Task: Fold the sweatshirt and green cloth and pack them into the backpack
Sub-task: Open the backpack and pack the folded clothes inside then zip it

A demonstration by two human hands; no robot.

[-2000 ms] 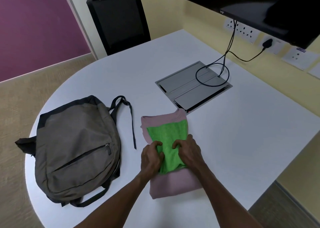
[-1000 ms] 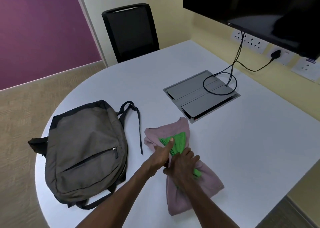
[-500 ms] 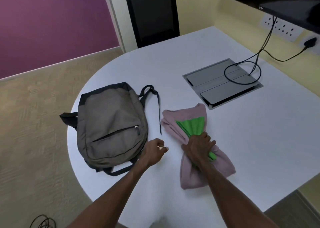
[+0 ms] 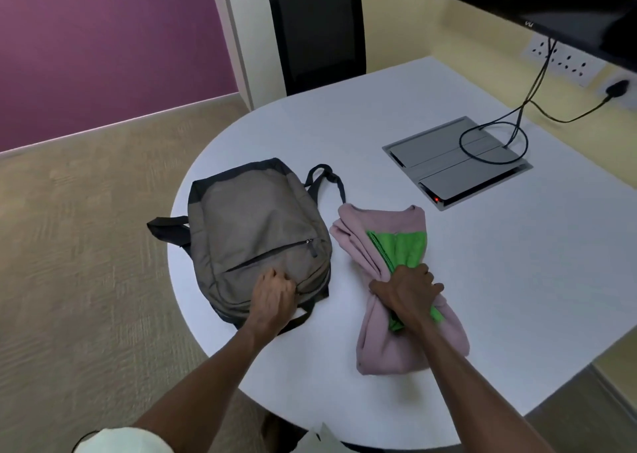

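Note:
A folded pink sweatshirt (image 4: 386, 345) lies on the white table (image 4: 517, 280) with the green cloth (image 4: 401, 245) folded on top of it. My right hand (image 4: 408, 292) grips both together at the middle, bunching them. A grey-brown backpack (image 4: 251, 221) lies flat to the left, front pocket zipped. My left hand (image 4: 274, 294) rests on the backpack's near end with its fingers curled against the fabric near the zipper seam.
A grey metal cable box (image 4: 455, 159) with a looped black cable is set into the table at the back right. A black chair (image 4: 319, 32) stands at the far edge. The table's rounded edge runs just left of the backpack.
My left hand left the clothes and moved left onto the backpack's near end. My right hand keeps its grip on the bunched sweatshirt and green cloth.

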